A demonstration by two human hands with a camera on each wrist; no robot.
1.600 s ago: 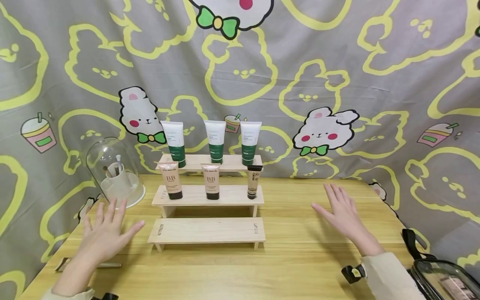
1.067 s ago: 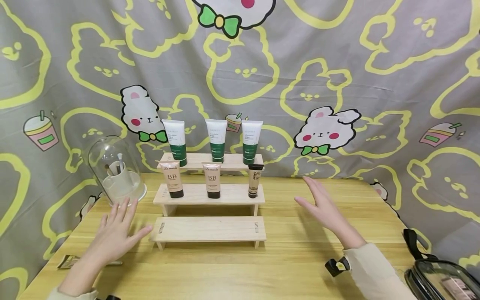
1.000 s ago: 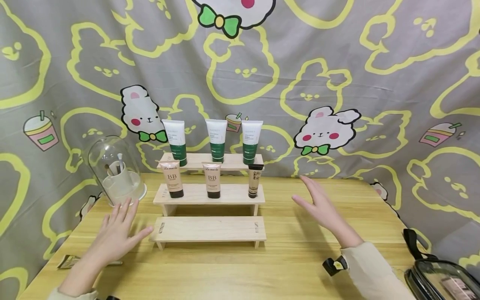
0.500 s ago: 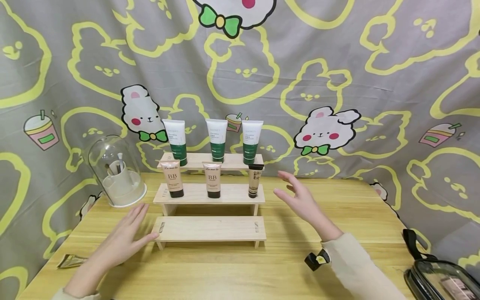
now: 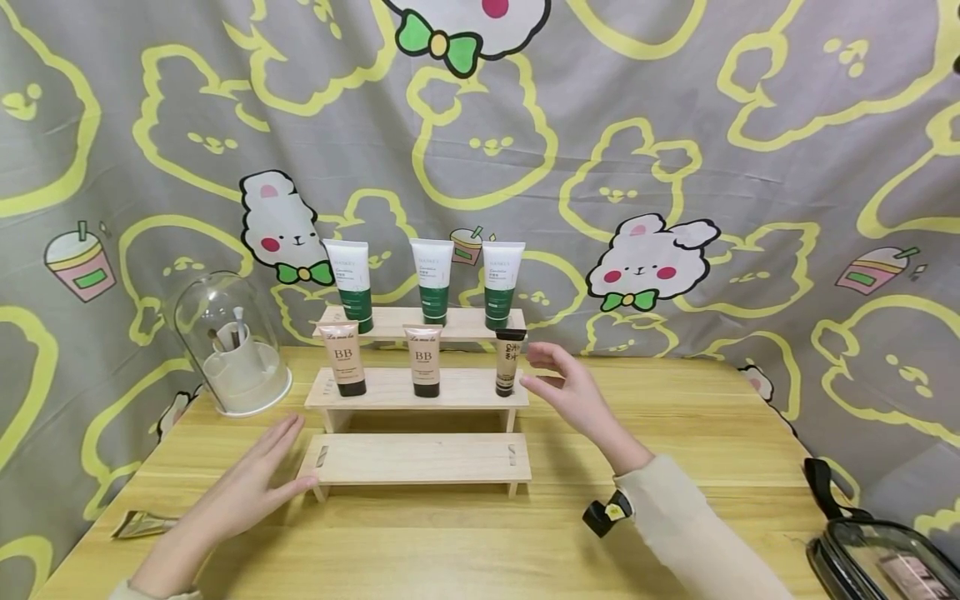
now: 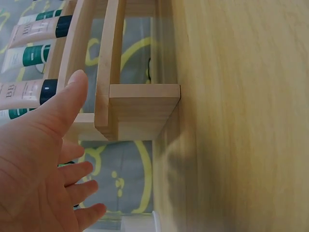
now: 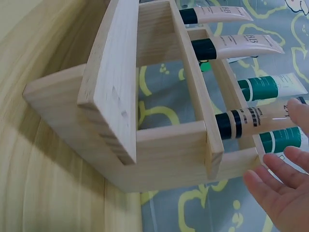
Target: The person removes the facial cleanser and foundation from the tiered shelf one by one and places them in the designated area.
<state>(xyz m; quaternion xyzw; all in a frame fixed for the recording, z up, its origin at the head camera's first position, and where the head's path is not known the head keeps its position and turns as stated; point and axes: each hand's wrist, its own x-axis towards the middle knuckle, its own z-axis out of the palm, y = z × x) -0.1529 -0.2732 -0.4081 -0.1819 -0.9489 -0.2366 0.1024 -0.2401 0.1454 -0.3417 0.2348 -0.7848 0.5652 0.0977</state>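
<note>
A three-step wooden display rack (image 5: 420, 460) stands in the middle of the table. On its middle step are two BB cream tubes (image 5: 423, 362) and a slim tan tube with black ends (image 5: 508, 364); three white-and-green tubes (image 5: 433, 283) stand on the top step. My right hand (image 5: 576, 400) is just right of the slim tube, thumb and fingers apart and bent towards it. The right wrist view shows the fingertips beside that tube (image 7: 263, 120). My left hand (image 5: 251, 487) holds nothing, its thumb close to the left end of the bottom step.
A clear dome (image 5: 225, 333) over a white brush holder stands at the back left. A flat gold tube (image 5: 141, 524) lies on the table by the left forearm. A black-edged clear bag (image 5: 885, 554) sits at the right edge. A patterned curtain (image 5: 675, 167) hangs behind.
My right hand has moved left, from the right side of the table to the slim tube. My left hand has shifted slightly right and towards me, its fingers drawing together.
</note>
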